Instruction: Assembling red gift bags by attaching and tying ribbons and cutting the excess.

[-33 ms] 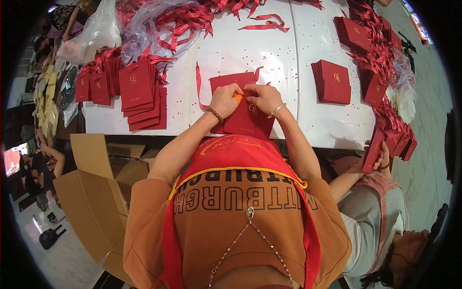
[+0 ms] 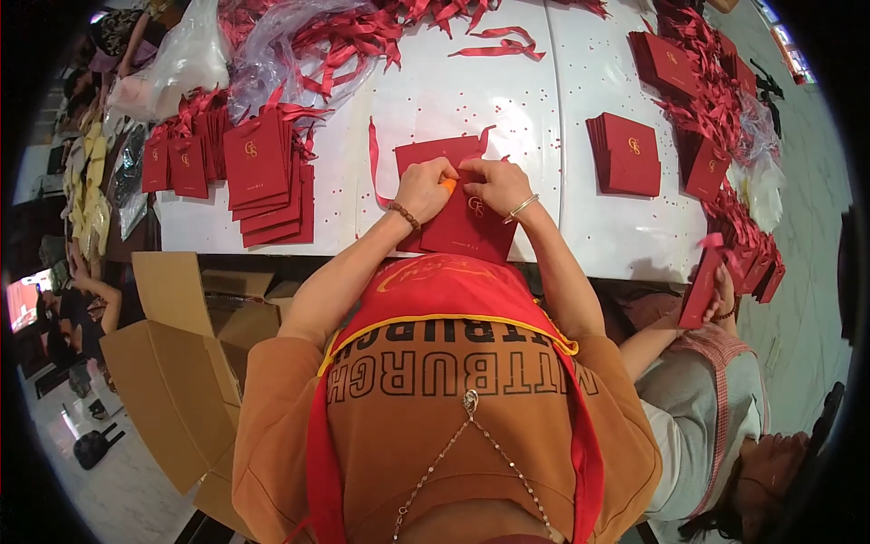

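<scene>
A red paper bag point(image 2: 471, 240) with gold print lies flat at the table's near edge, on top of another red bag whose far part shows beyond my hands. My left hand point(image 2: 426, 189), with an orange cover on a fingertip, is closed in a pinch over the bag's upper edge. Beside it my right hand point(image 2: 498, 185) pinches at the same edge, the fingertips of both nearly meeting. A red ribbon point(image 2: 373, 163) loops out left of my left hand, and a short end of ribbon sticks up beyond my right hand. What lies between the fingertips is mostly hidden.
Stacked red bags point(image 2: 261, 172) stand at left, more bags point(image 2: 627, 154) at right. Loose ribbons point(image 2: 498, 43) and a plastic bag point(image 2: 272, 68) lie at the back. An open cardboard box point(image 2: 172, 381) is at lower left. At right, a co-worker's hand point(image 2: 723, 295) holds a red bag.
The co-worker's red bag at right has shifted slightly, and a pink-red ribbon now shows at its top. My own hands and bag look unchanged.
</scene>
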Demonstrator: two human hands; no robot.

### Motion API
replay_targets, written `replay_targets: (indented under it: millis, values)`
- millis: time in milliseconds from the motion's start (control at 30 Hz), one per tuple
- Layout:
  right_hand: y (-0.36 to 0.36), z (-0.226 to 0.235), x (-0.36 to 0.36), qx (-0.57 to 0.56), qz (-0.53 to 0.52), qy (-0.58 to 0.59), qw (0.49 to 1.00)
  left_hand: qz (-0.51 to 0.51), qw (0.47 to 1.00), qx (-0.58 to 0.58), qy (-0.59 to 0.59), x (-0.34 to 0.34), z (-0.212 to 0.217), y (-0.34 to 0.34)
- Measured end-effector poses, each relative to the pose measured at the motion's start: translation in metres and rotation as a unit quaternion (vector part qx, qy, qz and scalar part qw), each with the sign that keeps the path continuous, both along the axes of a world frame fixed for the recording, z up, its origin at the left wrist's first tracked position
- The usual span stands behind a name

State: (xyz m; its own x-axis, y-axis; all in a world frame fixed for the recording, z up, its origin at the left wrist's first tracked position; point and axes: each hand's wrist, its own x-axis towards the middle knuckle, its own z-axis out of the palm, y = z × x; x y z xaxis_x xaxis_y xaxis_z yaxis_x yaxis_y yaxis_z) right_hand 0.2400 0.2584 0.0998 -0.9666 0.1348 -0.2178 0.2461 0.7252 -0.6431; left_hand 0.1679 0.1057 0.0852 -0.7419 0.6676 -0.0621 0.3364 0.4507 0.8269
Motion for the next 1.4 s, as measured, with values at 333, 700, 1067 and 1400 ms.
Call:
replay_targets:
  millis: [333, 700, 1067, 1400]
  values:
    - [-0.009, -0.004, 0.002, -0.032, -0.022, 0.056, 0.998, -0.007, 0.988, -0.080, 0.129, 0.011, 0.026, 0.007]
    - [-0.025, 0.020, 0.017, 0.139, 0.015, 0.120, 0.983, -0.443, 0.877, -0.094, 0.162, -0.073, 0.008, 0.004]
    - [-0.031, 0.011, 0.030, 0.159, 0.016, 0.244, 0.957, -0.479, 0.819, -0.280, -0.143, -0.080, 0.027, 0.037]
    - [-0.030, 0.009, 0.021, 0.107, 0.032, 0.195, 0.974, -0.027, 0.997, -0.073, -0.014, -0.084, -0.021, 0.012]
